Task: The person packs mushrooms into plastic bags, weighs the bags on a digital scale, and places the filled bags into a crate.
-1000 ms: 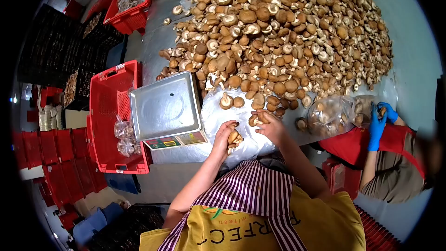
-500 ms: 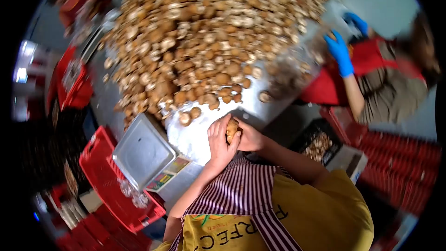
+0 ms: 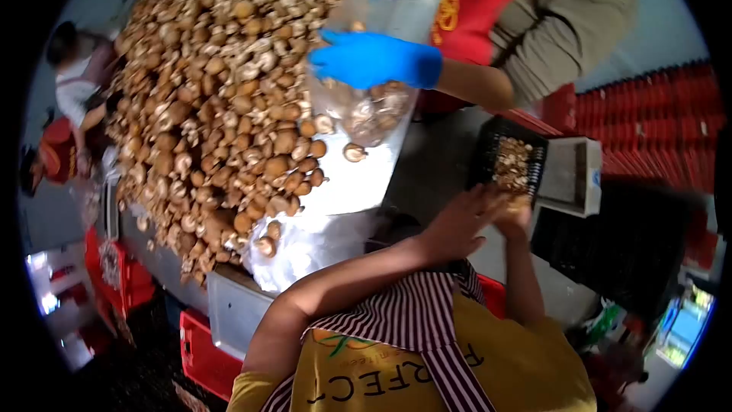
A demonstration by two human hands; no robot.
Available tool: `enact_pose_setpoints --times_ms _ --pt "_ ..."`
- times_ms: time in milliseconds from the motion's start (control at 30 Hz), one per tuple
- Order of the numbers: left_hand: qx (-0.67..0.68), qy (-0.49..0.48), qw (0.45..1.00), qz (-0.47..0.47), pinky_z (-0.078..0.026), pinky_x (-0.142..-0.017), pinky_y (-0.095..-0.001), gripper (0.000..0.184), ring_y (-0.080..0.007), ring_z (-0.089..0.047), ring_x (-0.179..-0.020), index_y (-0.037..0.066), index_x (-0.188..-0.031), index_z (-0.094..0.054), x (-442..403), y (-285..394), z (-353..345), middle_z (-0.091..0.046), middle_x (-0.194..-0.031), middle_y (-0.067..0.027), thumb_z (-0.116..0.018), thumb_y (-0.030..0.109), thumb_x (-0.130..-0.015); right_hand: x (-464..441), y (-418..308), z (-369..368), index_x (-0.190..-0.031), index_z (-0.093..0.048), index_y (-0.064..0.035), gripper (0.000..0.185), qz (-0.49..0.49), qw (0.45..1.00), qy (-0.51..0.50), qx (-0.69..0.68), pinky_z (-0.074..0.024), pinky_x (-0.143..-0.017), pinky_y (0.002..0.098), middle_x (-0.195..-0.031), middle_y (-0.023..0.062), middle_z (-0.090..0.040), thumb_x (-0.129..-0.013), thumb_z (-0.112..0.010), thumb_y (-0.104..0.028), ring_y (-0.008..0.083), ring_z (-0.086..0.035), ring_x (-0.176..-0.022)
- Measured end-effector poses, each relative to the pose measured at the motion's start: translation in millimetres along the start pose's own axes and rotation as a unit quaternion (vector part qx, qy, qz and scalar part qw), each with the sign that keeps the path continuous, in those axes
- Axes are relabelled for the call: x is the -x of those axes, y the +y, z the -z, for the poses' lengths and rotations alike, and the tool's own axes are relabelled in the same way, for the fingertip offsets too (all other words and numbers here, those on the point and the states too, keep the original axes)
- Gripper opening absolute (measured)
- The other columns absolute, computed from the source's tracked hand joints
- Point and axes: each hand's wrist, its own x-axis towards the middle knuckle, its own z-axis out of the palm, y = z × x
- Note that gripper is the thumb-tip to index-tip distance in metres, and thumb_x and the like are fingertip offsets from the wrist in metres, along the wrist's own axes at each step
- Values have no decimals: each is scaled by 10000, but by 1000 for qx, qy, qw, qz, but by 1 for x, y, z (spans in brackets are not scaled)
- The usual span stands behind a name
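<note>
My left hand reaches across my body to the right, its fingers stretched out and overlapping my right hand. Partly covered by those fingers, my right hand is blurred, and I cannot make out whether it holds anything. Both hands are at the near edge of a black crate that has small pale mushroom pieces in it. On the table to the left lies a large heap of brown mushrooms. Single mushrooms sit on a clear plastic sheet at the heap's near side.
Across the table corner, a co-worker's blue-gloved hand handles a clear bag of mushrooms. A white box adjoins the black crate, with stacked red crates behind. A grey tray and red basket stand left. Other people work far left.
My hands have moved from in front of my chest, where they held a mushroom, rightwards to the black crate. The view has turned right. The mushroom is no longer distinguishable.
</note>
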Motion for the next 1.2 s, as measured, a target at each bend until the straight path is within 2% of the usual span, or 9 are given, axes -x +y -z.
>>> enact_pose_setpoints --times_ms 133,200,300,400,567,700,900,1100,1200 --pt "33 25 996 75 -351 -1081 -465 669 -381 -402 -1311 78 -1444 -361 40 -26 -6 -412 -1419 -220 -624 233 -848 63 -101 69 -1277 -517 -67 497 153 922 328 -135 -490 -973 430 -1290 129 -543 -861 -690 -279 290 -553 -1150" --pt "38 75 984 159 -442 -989 -442 535 -358 -515 -1182 63 -1339 -483 76 -47 2 -517 -1299 -182 -626 225 -850 80 -137 151 -1206 -575 -94 344 170 846 499 -78 -539 -902 409 -1080 115 -636 -901 -632 -243 264 -592 -1018" --pt "36 231 918 319 -538 -748 -421 229 -331 -642 -850 68 -1041 -656 142 -55 32 -634 -1019 -121 -652 117 -818 34 -114 158 -1382 -426 -79 471 164 722 671 -24 -413 -1067 449 -1474 50 -420 -999 -472 -350 239 -401 -1345" --pt "28 406 806 429 -558 -555 -253 117 -187 -608 -638 -7 -895 -644 213 -74 40 -653 -846 -113 -556 -49 -832 -22 -62 170 -1128 -642 -113 244 -99 867 433 227 -508 -904 412 -1164 134 -643 -963 -541 -262 287 -623 -998" --pt "-161 521 650 530 -497 -728 -419 191 -361 -614 -867 47 -1029 -616 284 -105 60 -605 -1008 -179 -622 67 -839 -159 99 -72 -1126 -615 5 278 -195 675 220 677 -493 -786 342 -943 96 -664 -929 -573 -187 204 -623 -893" --pt "-195 549 623 523 -497 -788 -444 301 -380 -602 -944 57 -1141 -596 276 -126 91 -579 -1106 -182 -615 83 -842 -205 179 -118 -1080 -631 -5 207 -176 709 -148 667 -492 -687 266 -917 84 -650 -908 -604 -117 125 -614 -800" --pt "-198 411 663 593 -505 -796 -472 363 -392 -609 -954 66 -1151 -555 277 -137 117 -571 -1094 -170 -674 119 -813 -202 240 -162 -1080 -622 9 205 -175 693 -217 665 -493 -688 268 -848 87 -660 -917 -591 -112 123 -616 -776" --pt "-153 447 639 607 -501 -813 -462 376 -384 -604 -960 61 -1098 -569 276 -114 116 -565 -1092 -177 -681 141 -748 -184 229 -129 -1039 -630 12 184 -255 670 -212 664 -497 -685 289 -856 72 -664 -923 -565 -115 143 -621 -748" --pt "-133 532 612 570 -491 -810 -452 340 -373 -597 -949 49 -1035 -599 284 -103 103 -567 -1055 -173 -676 147 -719 -210 255 -152 -1030 -634 1 184 -147 623 -289 711 -509 -694 336 -875 131 -673 -911 -583 -130 256 -652 -761"
